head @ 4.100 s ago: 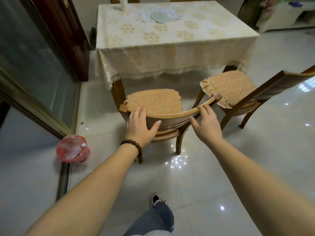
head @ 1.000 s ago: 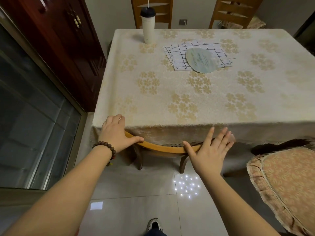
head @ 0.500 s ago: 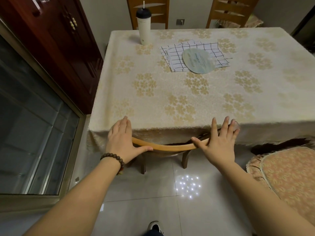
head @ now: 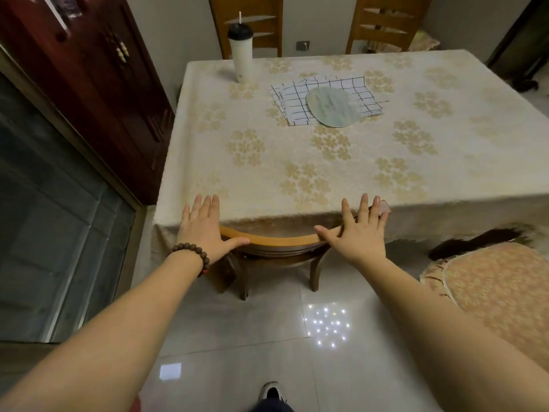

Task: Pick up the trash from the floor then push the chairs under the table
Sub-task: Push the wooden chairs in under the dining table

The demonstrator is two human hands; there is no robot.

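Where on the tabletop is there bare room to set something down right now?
Free: the near half of the tablecloth, between the hands' edge and the checked cloth under the round fan; also the right side past that cloth. Crowded: the far left corner with the tumbler, and the middle back.

Wooden chair [head: 276,243] under table [head: 326,162]
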